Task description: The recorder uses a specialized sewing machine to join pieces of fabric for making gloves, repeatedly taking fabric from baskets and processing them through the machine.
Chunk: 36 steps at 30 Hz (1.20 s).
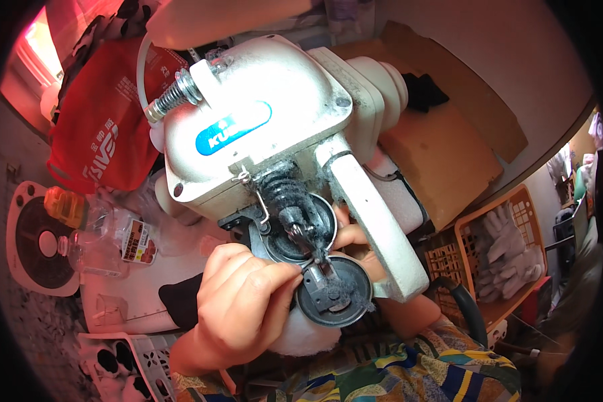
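Note:
A cream sewing machine (261, 100) with two dark, toothed feed discs fills the middle, dusted with grey lint. My left hand (244, 298) is closed, thumb and fingertips pinched at the left edge of the lower disc (335, 291). What lies between those fingertips is too small to make out. Behind the machine's curved arm (382, 224), my right hand (360, 244) has its fingers curled close to the discs; the arm and lower disc hide part of it and whatever it grips. A fuzzy white piece (305, 335) shows below the lower disc, beside my left hand.
Black fabric (181, 301) lies left of my left hand. Further left are clear plastic bottles (97, 253), a round dark-faced device (43, 238) and a red bag (107, 114). An orange basket (465, 234) of whitish gloves (509, 254) stands right; cardboard (442, 161) lies behind the machine.

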### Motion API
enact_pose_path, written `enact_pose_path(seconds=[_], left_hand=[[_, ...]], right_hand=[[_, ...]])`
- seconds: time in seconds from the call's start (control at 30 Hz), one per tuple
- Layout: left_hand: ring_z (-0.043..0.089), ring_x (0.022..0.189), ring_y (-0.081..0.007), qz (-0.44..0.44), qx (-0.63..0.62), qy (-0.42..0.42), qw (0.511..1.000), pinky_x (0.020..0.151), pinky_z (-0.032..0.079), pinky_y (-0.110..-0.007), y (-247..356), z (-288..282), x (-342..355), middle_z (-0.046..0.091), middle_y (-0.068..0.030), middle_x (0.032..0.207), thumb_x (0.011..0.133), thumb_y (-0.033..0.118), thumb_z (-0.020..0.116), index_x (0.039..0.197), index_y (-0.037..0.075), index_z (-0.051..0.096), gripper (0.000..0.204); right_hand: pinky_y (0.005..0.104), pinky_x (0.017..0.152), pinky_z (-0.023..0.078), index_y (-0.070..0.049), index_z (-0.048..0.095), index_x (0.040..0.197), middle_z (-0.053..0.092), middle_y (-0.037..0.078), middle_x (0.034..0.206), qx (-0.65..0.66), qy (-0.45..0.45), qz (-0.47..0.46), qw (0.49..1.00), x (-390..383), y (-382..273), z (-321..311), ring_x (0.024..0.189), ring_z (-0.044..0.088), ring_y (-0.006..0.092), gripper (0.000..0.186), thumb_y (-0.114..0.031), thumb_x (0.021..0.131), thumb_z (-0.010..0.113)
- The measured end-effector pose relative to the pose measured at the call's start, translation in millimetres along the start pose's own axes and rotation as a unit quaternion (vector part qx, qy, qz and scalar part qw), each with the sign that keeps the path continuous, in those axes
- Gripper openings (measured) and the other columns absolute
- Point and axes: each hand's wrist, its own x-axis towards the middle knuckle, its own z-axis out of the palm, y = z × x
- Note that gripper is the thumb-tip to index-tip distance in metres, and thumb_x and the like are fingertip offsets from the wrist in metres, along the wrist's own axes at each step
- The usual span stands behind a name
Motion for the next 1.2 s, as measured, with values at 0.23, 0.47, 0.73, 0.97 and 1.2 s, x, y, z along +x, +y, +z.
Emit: enact_pose_path(seconds=[0.23,0.47,0.73,0.97,1.2], left_hand=[[0.059,0.067,-0.027,-0.113,0.02,-0.096,0.989,0.065,0.043,-0.036,3,-22,0,0.064,-0.0105,0.076,0.072,0.007,0.074,0.087,0.002,0.061,0.021],[0.056,0.062,-0.0262,-0.128,0.005,-0.119,0.985,0.059,0.042,-0.034,-6,-26,5,0.057,-0.0099,0.067,0.064,0.009,0.079,0.076,0.001,0.058,0.026],[0.051,0.056,-0.0166,0.212,0.414,0.01,0.885,0.061,0.041,-0.03,-9,-12,-17,0.051,-0.0054,0.066,0.083,0.019,0.065,0.077,0.003,0.057,0.019],[0.051,0.054,-0.0202,0.021,0.177,-0.03,0.983,0.055,0.038,-0.032,-2,-19,-9,0.056,-0.0038,0.062,0.067,0.011,0.08,0.082,0.005,0.064,0.022],[0.046,0.044,-0.0173,0.05,0.085,0.024,0.995,0.048,0.032,-0.03,-12,-6,-7,0.052,-0.002,0.055,0.067,0.004,0.078,0.077,0.006,0.065,0.016]], right_hand=[[0.0291,0.087,0.044,0.003,0.053,0.117,0.058,0.008,0.108,0.175,0.006,0.319,0.931,-66,-62,1,0.099,0.053,0.0131,0.037,-0.005,0.084,0.067],[0.031,0.095,0.045,0.002,0.051,0.127,0.058,0.01,0.122,0.244,-0.078,0.459,0.851,-41,-99,29,0.111,0.054,0.0135,0.045,-0.017,0.089,0.067],[0.043,0.101,0.041,-0.005,0.04,0.135,0.053,0.01,0.128,0.527,-0.063,0.49,0.691,-54,-88,61,0.121,0.051,0.0238,0.052,-0.021,0.091,0.063],[0.0463,0.097,0.044,-0.009,0.04,0.134,0.053,0.009,0.126,0.553,0.063,0.41,0.722,-45,-61,72,0.116,0.053,0.0242,0.051,-0.033,0.093,0.058],[0.0389,0.092,0.045,-0.008,0.05,0.119,0.055,0.006,0.114,0.667,-0.017,0.418,0.616,-58,-84,90,0.107,0.054,0.0233,0.032,-0.023,0.092,0.06]])
